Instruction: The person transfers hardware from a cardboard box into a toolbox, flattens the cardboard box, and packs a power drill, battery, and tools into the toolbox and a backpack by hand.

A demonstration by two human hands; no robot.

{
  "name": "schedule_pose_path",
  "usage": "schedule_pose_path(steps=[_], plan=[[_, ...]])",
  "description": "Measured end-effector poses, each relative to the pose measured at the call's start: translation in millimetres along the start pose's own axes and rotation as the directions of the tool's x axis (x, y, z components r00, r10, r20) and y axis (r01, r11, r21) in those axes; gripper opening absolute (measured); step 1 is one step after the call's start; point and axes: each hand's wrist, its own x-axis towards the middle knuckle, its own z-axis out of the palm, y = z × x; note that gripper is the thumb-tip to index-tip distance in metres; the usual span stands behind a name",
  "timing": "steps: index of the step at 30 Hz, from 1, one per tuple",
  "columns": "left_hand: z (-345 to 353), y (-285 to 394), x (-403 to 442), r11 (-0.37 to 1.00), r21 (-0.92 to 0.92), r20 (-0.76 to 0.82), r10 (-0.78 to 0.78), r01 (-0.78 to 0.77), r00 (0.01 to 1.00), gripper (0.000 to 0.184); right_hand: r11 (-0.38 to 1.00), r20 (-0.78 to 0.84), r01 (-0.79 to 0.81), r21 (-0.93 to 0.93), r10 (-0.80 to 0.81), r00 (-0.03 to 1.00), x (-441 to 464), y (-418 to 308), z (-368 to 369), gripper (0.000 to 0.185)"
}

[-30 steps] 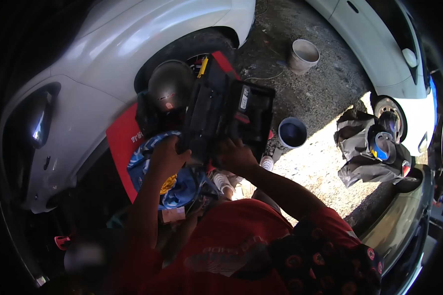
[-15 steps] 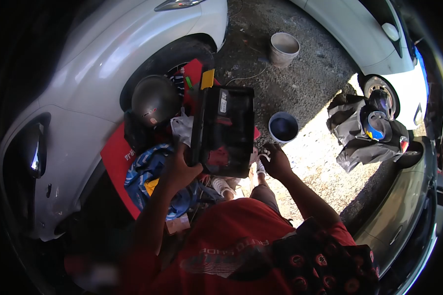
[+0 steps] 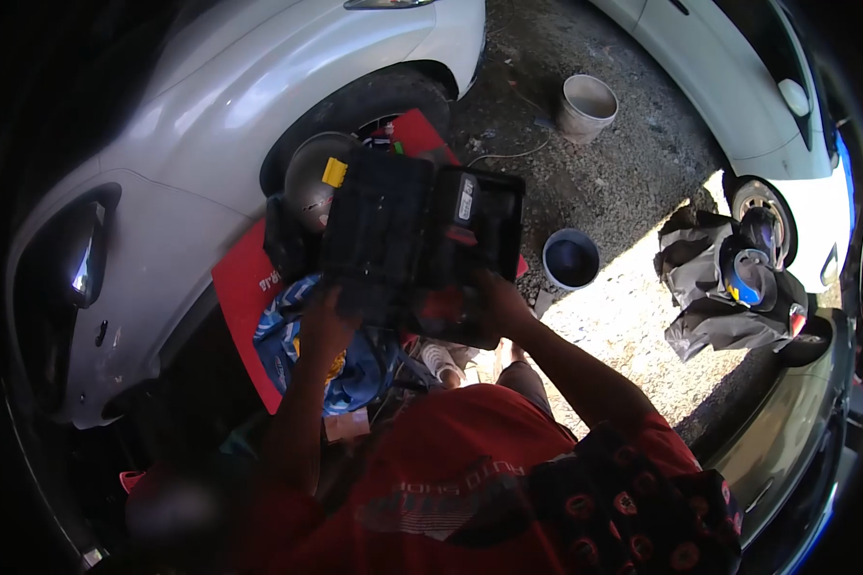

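Note:
A black toolbox point(image 3: 506, 220) lies in front of me with its lid point(image 3: 374, 211) swung wide to the left and a yellow latch point(image 3: 335, 172) on the lid's far edge. My left hand point(image 3: 331, 324) grips the near corner of that lid, some fingers hidden behind it. At the box's near right side, my right hand point(image 3: 501, 305) reaches over the rim, its fingertips lost in the dark interior. Inside lies a red-and-black tool point(image 3: 462, 236) with a white label; its kind is unclear.
Beneath the toolbox is a red board point(image 3: 235, 278) bearing a dark helmet point(image 3: 312, 182) and a blue patterned cloth bag point(image 3: 288, 331). Two buckets, one whitish point(image 3: 587, 107) and one dark inside point(image 3: 571, 260), stand on gravel. Cars flank both sides; black sheeting point(image 3: 710, 287) lies right.
The toolbox lid has swung further open to the left with my left hand on it. My right hand has moved left from beside the box to its rim and interior.

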Motion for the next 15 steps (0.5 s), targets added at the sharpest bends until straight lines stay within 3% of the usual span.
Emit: schedule_pose_path(steps=[2,4,5,7,8,10,11,13,14,15], plan=[[13.2,33.2,-7.5,0.990,-0.103,0.285,-0.065,0.098,0.956,0.064,0.995,0.034,-0.058,0.084,0.055,0.998,23.4,19.5,23.4,0.047],[21.6,77.0,-3.1,0.877,-0.345,0.509,-0.123,0.333,0.852,0.071,0.869,0.257,-0.420,0.262,0.357,0.898,46.1,29.7,47.5,0.057],[41.6,83.0,-5.8,0.878,-0.352,0.503,-0.116,0.325,0.856,0.071,0.872,0.248,-0.416,0.260,0.356,0.901,51.3,12.9,46.7,0.057],[96.3,72.8,-20.4,0.945,-0.303,0.239,-0.047,0.121,0.970,0.077,0.890,0.176,-0.455,0.017,0.445,0.878,59.2,-28.8,46.5,0.060],[110.9,65.6,-22.2,0.946,-0.305,0.236,-0.038,0.110,0.971,0.077,0.881,0.146,-0.469,-0.062,0.473,0.869,62.9,-40.1,52.5,0.062],[129.5,58.6,-20.7,0.863,-0.461,0.242,-0.103,0.208,0.965,0.073,0.723,-0.091,-0.684,0.094,0.690,0.718,68.5,-33.6,71.3,0.066],[120.2,63.2,-21.2,0.862,-0.466,0.248,-0.091,0.201,0.964,0.073,0.717,-0.100,-0.690,0.097,0.697,0.710,66.1,-29.3,64.8,0.066],[67.9,84.6,-22.0,0.340,-0.830,0.442,-0.084,0.443,0.893,0.068,0.845,-0.038,-0.407,0.347,0.446,0.894,54.6,-25.8,34.5,0.056],[44.4,94.7,-23.1,0.335,-0.825,0.455,-0.081,0.454,0.887,0.068,0.839,-0.035,-0.421,0.345,0.459,0.888,45.2,-33.8,13.5,0.056],[22.2,105.2,-16.8,0.334,-0.794,0.510,-0.090,0.508,0.855,0.071,0.710,0.021,-0.347,0.612,0.424,0.905,39.9,-48.2,-17.5,0.049]])
